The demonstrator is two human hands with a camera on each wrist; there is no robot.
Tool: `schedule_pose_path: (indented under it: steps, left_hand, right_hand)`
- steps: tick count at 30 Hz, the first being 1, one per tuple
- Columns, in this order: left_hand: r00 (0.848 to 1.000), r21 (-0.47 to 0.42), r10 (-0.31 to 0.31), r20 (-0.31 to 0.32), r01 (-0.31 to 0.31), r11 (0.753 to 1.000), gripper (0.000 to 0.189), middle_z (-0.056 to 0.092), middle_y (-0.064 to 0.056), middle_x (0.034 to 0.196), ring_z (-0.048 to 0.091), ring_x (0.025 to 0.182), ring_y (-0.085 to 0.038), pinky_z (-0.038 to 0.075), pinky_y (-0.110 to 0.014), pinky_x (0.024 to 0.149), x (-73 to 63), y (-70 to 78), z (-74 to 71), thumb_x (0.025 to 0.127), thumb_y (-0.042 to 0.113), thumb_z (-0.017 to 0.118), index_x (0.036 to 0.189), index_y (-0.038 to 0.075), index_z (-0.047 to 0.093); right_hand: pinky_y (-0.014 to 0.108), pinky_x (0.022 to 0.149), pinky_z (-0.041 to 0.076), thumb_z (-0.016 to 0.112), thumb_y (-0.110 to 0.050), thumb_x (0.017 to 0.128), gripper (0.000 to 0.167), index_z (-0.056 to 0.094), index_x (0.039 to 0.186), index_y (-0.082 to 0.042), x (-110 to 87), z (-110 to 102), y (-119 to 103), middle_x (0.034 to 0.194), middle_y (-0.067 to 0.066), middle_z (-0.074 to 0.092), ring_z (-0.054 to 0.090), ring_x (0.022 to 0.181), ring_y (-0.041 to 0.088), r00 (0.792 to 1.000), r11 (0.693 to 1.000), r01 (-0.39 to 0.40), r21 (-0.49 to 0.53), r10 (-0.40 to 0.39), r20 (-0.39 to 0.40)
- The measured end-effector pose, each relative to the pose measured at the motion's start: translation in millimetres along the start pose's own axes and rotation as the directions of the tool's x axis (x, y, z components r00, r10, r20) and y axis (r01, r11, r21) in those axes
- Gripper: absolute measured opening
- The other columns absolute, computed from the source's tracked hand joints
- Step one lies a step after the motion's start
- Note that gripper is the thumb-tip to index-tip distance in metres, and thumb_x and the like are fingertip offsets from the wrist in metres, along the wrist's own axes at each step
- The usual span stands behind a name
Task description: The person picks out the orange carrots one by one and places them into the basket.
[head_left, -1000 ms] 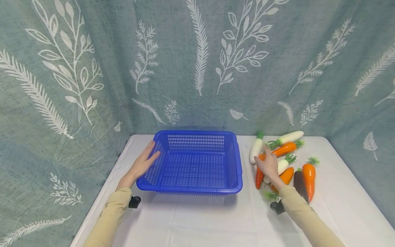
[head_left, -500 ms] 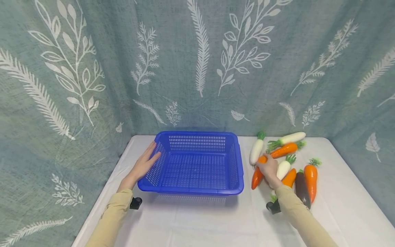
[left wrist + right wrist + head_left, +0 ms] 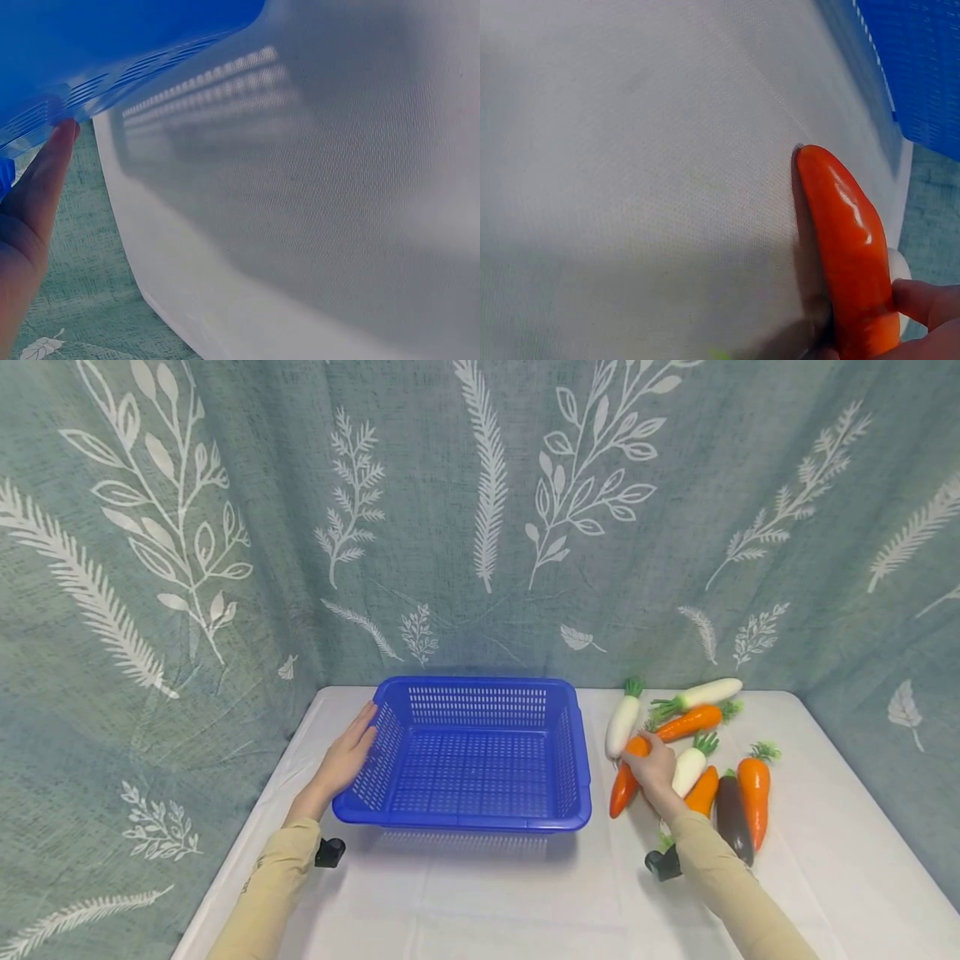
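Observation:
My right hand (image 3: 654, 767) pinches an orange-red carrot (image 3: 622, 790) near its thick end, right of the basket. In the right wrist view the carrot (image 3: 846, 225) lies close over the white cloth, thumb and fingers at either side. My left hand (image 3: 345, 762) rests with straight fingers against the left wall of a blue plastic basket (image 3: 461, 821). A fingertip touches that wall in the left wrist view. Around my right hand lie a white radish (image 3: 622, 727), another white radish (image 3: 690, 768) partly hidden by the hand, and an orange carrot (image 3: 690, 723).
Farther right are an eggplant (image 3: 732, 818), a large carrot (image 3: 754, 797) and a partly covered orange carrot (image 3: 703, 791). A long white radish (image 3: 708, 693) lies at the back edge. A patterned curtain (image 3: 480, 527) hangs behind the white table (image 3: 480, 910).
My right hand has come down and nearer, taking hold of the orange-red carrot, whose tip swung slightly left. My left thumb has drawn in toward the basket's wall.

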State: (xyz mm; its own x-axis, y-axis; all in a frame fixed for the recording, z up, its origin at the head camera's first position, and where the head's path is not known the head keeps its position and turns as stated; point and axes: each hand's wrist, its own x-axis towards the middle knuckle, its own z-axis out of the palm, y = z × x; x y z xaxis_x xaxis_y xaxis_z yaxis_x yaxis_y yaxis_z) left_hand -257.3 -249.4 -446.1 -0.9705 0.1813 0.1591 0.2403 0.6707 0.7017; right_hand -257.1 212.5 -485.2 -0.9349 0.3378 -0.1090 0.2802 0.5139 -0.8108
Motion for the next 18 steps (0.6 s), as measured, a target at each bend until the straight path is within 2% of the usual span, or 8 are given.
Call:
schedule_pose_path:
  steps: [6,9,10,13,16,18]
  left_hand:
    - [1.000,-0.028,0.010,-0.018,-0.010,1.000,0.048,0.019,-0.025,0.157,0.017,0.144,-0.044,0.013,-0.054,0.119,-1.8,-0.5,0.3,0.107,0.013,0.030,0.150,-0.008,0.025]
    - [0.998,-0.060,0.046,-0.042,-0.049,0.997,0.050,0.021,-0.025,0.157,0.018,0.143,-0.045,0.013,-0.056,0.117,-3.6,-2.4,1.3,0.106,0.018,0.030,0.149,-0.008,0.027]
    - [0.996,-0.064,0.070,-0.059,-0.074,0.995,0.051,0.022,-0.023,0.157,0.019,0.143,-0.043,0.014,-0.052,0.119,-4.8,-3.5,2.0,0.107,0.020,0.030,0.150,-0.006,0.028]
    - [0.992,-0.079,0.104,-0.074,-0.110,0.991,0.052,0.023,-0.023,0.157,0.020,0.143,-0.043,0.014,-0.052,0.118,-6.3,-3.8,2.4,0.106,0.023,0.030,0.149,-0.006,0.029]
    - [0.994,-0.074,0.086,-0.068,-0.091,0.993,0.049,0.023,-0.024,0.156,0.020,0.143,-0.043,0.014,-0.052,0.119,-5.6,-2.5,2.1,0.106,0.017,0.030,0.149,-0.007,0.029]
    - [0.998,-0.062,0.049,-0.046,-0.052,0.997,0.048,0.022,-0.027,0.156,0.019,0.142,-0.046,0.014,-0.056,0.118,-3.9,-0.4,1.1,0.105,0.011,0.031,0.148,-0.010,0.028]
  right_hand:
    - [0.052,0.112,0.032,0.061,-0.008,0.091,0.058,0.039,0.142,0.007,-0.6,-0.3,-0.2,0.138,0.033,0.041,0.040,0.125,0.045,1.000,1.000,-0.022,0.005,0.022,0.004]
    - [0.052,0.112,0.031,0.061,-0.009,0.091,0.058,0.039,0.142,0.007,-1.1,-1.0,-1.1,0.139,0.033,0.040,0.040,0.126,0.045,0.999,0.999,-0.031,0.014,0.031,0.009]
    - [0.052,0.112,0.031,0.062,-0.009,0.091,0.058,0.039,0.142,0.007,-1.1,-1.3,-1.2,0.139,0.033,0.040,0.040,0.126,0.045,0.999,0.999,-0.033,0.017,0.032,0.010]
    - [0.052,0.112,0.032,0.062,-0.008,0.090,0.059,0.039,0.143,0.006,-0.8,-1.7,-1.3,0.140,0.033,0.039,0.040,0.127,0.044,0.999,0.998,-0.043,0.034,0.043,0.016]
    - [0.051,0.112,0.032,0.062,-0.006,0.090,0.059,0.038,0.143,0.006,0.1,-1.6,-1.2,0.141,0.033,0.038,0.041,0.127,0.044,0.999,0.997,-0.048,0.054,0.047,0.021]
    - [0.051,0.112,0.033,0.062,-0.005,0.090,0.060,0.038,0.144,0.006,0.4,-1.6,-1.2,0.142,0.033,0.038,0.041,0.127,0.044,0.998,0.996,-0.052,0.066,0.051,0.026]
